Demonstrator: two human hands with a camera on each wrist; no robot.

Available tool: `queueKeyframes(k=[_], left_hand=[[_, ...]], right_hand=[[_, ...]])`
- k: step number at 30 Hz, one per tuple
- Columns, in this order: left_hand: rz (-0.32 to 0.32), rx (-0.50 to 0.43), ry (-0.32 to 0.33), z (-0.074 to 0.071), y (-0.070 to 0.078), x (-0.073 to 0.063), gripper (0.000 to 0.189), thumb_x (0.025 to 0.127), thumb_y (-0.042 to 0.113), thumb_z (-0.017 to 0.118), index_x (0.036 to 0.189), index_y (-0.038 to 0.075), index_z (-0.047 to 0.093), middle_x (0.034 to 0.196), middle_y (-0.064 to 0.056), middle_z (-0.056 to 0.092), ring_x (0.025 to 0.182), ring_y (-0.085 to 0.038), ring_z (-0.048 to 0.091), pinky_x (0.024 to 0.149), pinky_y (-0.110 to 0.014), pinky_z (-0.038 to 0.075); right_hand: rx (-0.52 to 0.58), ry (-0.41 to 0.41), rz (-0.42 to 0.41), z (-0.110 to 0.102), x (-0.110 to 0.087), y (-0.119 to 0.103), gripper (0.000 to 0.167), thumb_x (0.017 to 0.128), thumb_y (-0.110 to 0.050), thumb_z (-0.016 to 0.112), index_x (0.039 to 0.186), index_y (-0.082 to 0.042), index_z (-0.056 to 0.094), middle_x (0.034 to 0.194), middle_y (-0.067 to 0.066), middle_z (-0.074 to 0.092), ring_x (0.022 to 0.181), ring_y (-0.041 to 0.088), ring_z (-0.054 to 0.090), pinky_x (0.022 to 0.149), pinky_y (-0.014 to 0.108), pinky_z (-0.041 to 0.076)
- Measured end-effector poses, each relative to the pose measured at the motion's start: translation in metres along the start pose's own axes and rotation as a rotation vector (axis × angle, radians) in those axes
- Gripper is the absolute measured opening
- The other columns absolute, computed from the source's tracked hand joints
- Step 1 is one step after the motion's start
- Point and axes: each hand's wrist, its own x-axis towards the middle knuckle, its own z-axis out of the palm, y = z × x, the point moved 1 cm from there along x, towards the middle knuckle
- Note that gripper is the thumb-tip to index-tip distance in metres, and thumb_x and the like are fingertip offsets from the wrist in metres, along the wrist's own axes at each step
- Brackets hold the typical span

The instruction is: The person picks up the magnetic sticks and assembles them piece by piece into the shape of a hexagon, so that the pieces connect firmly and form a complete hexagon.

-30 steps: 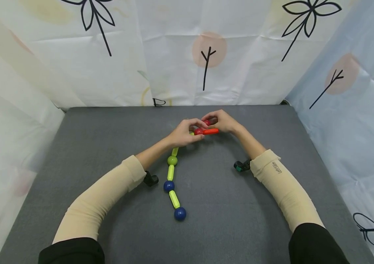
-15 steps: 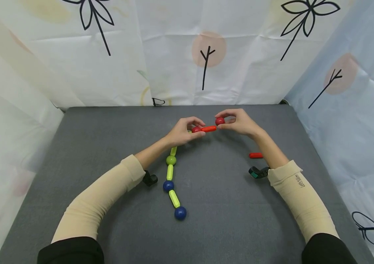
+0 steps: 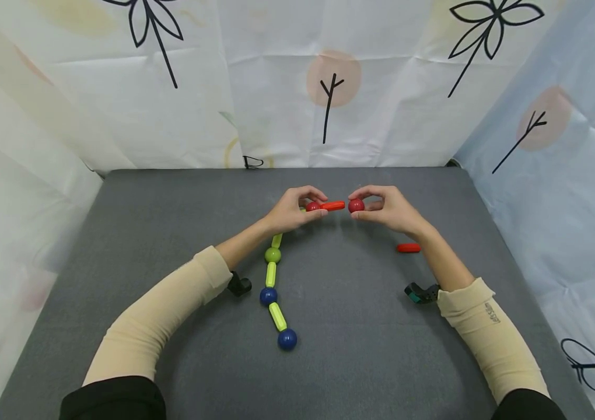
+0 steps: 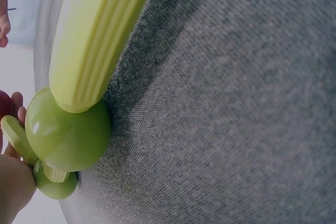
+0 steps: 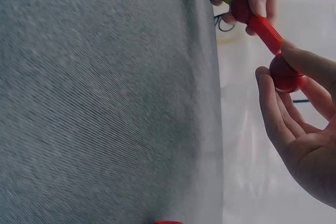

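Note:
Balls and short rods form a chain on the table, with a yellow-green rod [image 4: 94, 40] between green balls such as this green ball [image 3: 273, 255]. At its far end my left hand [image 3: 292, 213] pinches a red ball [image 5: 240, 8], from which a red rod [image 3: 333, 205] points right. Facing the rod's tip, my right hand [image 3: 394, 211] holds a second red ball [image 3: 356, 205] between thumb and fingertips. The head view shows a narrow gap between rod and ball; in the right wrist view they overlap. My left hand hides part of the chain's far end.
A loose red rod [image 3: 408, 248] lies by my right forearm. The chain's near end has two blue balls, the nearest blue ball [image 3: 287, 339] toward me. Printed cloth walls [image 3: 276, 116] stand behind and beside the grey table [image 3: 360, 350].
My right hand has moved right and slightly toward me with its red ball, away from my left hand. The loose red rod has come into view. My left hand stays nearly still.

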Motion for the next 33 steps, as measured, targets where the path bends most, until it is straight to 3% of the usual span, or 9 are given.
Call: queueKeyframes(k=[5, 14, 22, 29, 33], left_hand=[[0.002, 0.000, 0.005, 0.000, 0.001, 0.001, 0.035, 0.098, 0.009, 0.081, 0.128, -0.005, 0.070, 0.117, -0.018, 0.073, 0.104, -0.027, 0.066, 0.096, -0.033, 0.055], [0.011, 0.019, -0.015, 0.001, 0.003, 0.002, 0.036, 0.097, 0.011, 0.082, 0.128, -0.003, 0.071, 0.116, -0.018, 0.075, 0.103, -0.026, 0.068, 0.095, -0.031, 0.056], [0.009, 0.047, -0.034, 0.002, 0.009, 0.004, 0.041, 0.097, 0.011, 0.083, 0.131, -0.005, 0.069, 0.117, -0.018, 0.076, 0.104, -0.027, 0.070, 0.092, -0.028, 0.053], [0.032, 0.060, -0.043, 0.007, 0.016, 0.011, 0.042, 0.095, 0.013, 0.085, 0.131, -0.004, 0.069, 0.119, -0.016, 0.078, 0.103, -0.025, 0.072, 0.084, -0.024, 0.053], [0.034, 0.082, -0.046, 0.011, 0.020, 0.014, 0.041, 0.095, 0.014, 0.085, 0.130, -0.002, 0.070, 0.117, -0.015, 0.080, 0.101, -0.024, 0.074, 0.081, -0.023, 0.053]], right_hand=[[0.001, 0.012, -0.022, 0.006, 0.001, 0.001, 0.045, 0.099, -0.010, 0.081, 0.140, -0.001, 0.066, 0.140, 0.023, 0.070, 0.106, 0.026, 0.083, 0.085, 0.023, 0.058], [0.027, 0.060, -0.040, 0.006, -0.001, -0.003, 0.043, 0.098, -0.009, 0.081, 0.138, -0.002, 0.068, 0.138, 0.023, 0.070, 0.093, 0.008, 0.081, 0.082, 0.031, 0.061], [0.036, 0.046, -0.042, 0.006, -0.005, -0.004, 0.045, 0.099, -0.003, 0.078, 0.142, -0.002, 0.066, 0.142, 0.022, 0.068, 0.095, 0.006, 0.080, 0.081, 0.026, 0.059], [0.061, 0.065, -0.029, 0.003, -0.011, -0.005, 0.043, 0.102, -0.006, 0.075, 0.143, -0.002, 0.066, 0.147, 0.021, 0.067, 0.115, 0.030, 0.080, 0.092, 0.020, 0.060], [0.079, 0.084, -0.006, 0.004, -0.012, -0.002, 0.039, 0.102, -0.009, 0.077, 0.140, -0.005, 0.070, 0.146, 0.019, 0.069, 0.118, 0.036, 0.079, 0.094, 0.021, 0.060]])
